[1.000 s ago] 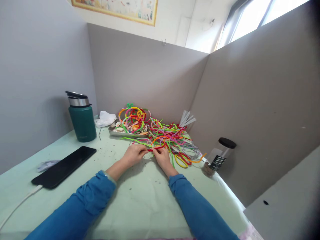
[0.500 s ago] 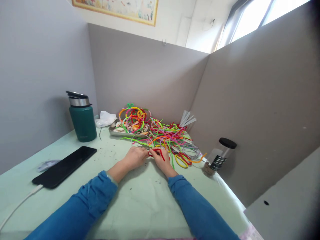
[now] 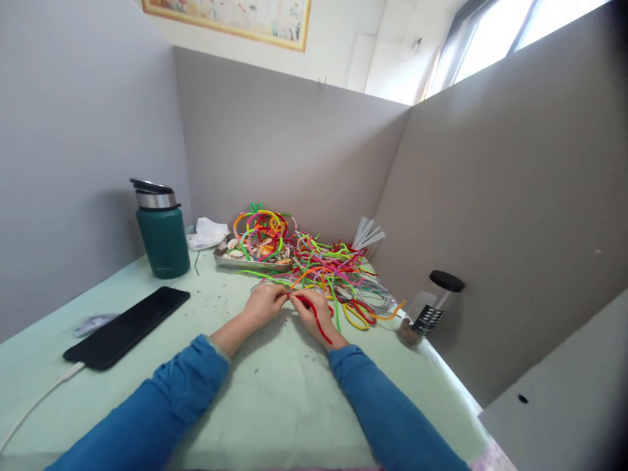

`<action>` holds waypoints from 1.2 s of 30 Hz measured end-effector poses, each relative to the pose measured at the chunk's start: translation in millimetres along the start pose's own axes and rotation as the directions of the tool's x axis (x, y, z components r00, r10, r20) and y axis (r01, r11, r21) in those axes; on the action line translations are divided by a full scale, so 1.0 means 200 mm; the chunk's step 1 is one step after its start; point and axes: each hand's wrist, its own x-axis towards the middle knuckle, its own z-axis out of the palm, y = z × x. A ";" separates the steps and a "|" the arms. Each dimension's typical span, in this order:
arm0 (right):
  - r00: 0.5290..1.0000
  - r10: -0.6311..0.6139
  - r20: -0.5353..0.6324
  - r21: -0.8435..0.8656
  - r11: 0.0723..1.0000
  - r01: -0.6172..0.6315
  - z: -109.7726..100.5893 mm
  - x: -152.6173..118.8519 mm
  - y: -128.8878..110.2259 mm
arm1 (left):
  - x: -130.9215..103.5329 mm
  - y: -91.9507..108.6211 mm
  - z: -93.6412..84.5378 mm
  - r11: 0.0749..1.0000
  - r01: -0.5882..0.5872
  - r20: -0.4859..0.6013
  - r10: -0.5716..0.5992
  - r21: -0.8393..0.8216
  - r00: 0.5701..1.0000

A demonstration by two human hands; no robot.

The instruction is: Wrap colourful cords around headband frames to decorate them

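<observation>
My left hand (image 3: 263, 306) and my right hand (image 3: 308, 313) meet over the table with fingertips pinched close together. A red pipe cleaner (image 3: 319, 320) runs from between the fingertips and trails over the back of my right hand toward the wrist. Its near end sits at the pinch of both hands. Behind my left hand shows a thin grey band (image 3: 256, 285), partly hidden; whether the fingers hold it too is unclear. Just beyond my hands lies a tangled pile of colourful pipe cleaners (image 3: 338, 261).
A metal tray (image 3: 230, 263) holds shells and looped pipe cleaners. On the left stand a green bottle (image 3: 163, 242) and a black phone (image 3: 127, 327) on a white cable. White strips (image 3: 366, 234) lean at the back. A black-lidded jar (image 3: 432, 311) sits by the right partition.
The red pipe cleaner now extends further down over my right hand, its bend straightened. A thin hoop that stood above the fingertips has dropped low behind my left hand.
</observation>
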 end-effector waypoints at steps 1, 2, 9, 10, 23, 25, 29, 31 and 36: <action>1.000 0.002 -0.009 0.006 1.000 -0.002 0.00 0.00 0.00 | 0.00 0.00 0.00 0.999 0.009 -0.006 -0.010 -0.039 1.000; 1.000 0.004 -0.021 0.009 1.000 -0.004 0.00 0.00 0.00 | 0.01 0.00 0.00 0.997 0.022 -0.010 -0.023 -0.075 1.000; 1.000 -0.019 -0.019 -0.008 1.000 0.019 -0.01 0.00 -0.01 | 0.01 0.03 -0.03 0.969 0.094 0.006 -0.095 -0.230 0.995; 1.000 -0.026 -0.009 -0.004 1.000 0.026 -0.01 0.00 -0.01 | 0.01 0.04 -0.03 0.967 0.100 0.003 -0.102 -0.234 0.995; 1.000 0.008 -0.015 0.003 1.000 -0.008 -0.01 0.00 -0.02 | 0.02 -0.02 0.00 0.898 0.173 -0.025 -0.200 -0.404 0.979; 1.000 0.014 -0.019 0.000 1.000 -0.014 0.00 0.00 -0.02 | 0.02 -0.02 0.00 0.891 0.161 -0.034 -0.193 -0.425 0.981; 1.000 0.012 -0.023 0.002 1.000 -0.012 0.00 -0.01 0.00 | 0.02 -0.01 0.00 0.906 0.155 -0.049 -0.189 -0.393 0.981; 1.000 0.013 -0.026 0.014 1.000 -0.013 0.01 -0.01 0.00 | 0.02 -0.01 0.00 0.913 0.156 -0.057 -0.191 -0.378 0.980; 0.990 0.121 -0.067 0.077 0.990 -0.116 0.02 0.00 0.04 | 0.02 -0.01 0.00 0.917 0.129 -0.086 -0.174 -0.378 0.981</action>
